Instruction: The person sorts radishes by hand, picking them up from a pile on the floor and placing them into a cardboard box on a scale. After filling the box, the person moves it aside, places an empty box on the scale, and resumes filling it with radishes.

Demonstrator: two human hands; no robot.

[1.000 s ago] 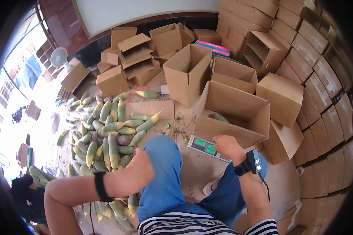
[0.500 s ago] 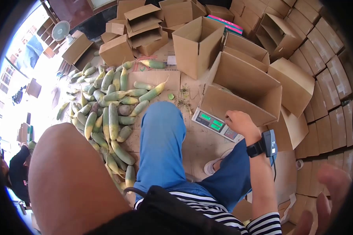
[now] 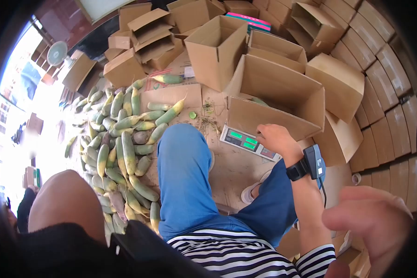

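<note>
My right hand [image 3: 278, 140], with a black device strapped at the wrist, rests over the right part of a digital scale [image 3: 249, 143] with lit green displays. Its fingers are loosely bent and somewhat apart, with nothing seen in them. Just beyond the fingertips, a large open cardboard box [image 3: 268, 113] stands tilted against the scale; a green radish [image 3: 259, 100] shows inside. My left hand is not in view. Close to the camera at the lower right is a large blurred hand [image 3: 373, 222], seemingly another person's.
A heap of green radishes [image 3: 125, 148] lies left of my jeans knee [image 3: 183, 153]. More open boxes [image 3: 215, 51] stand behind, and flat-sided cartons [image 3: 394, 97] are stacked at right. A bare bent limb [image 3: 67, 199] with black cloth is at lower left.
The view has shifted, with the boxes now farther left. The blurred hand at lower right has come further into view, and the bare limb at left has dropped lower. My right hand stays by the scale.
</note>
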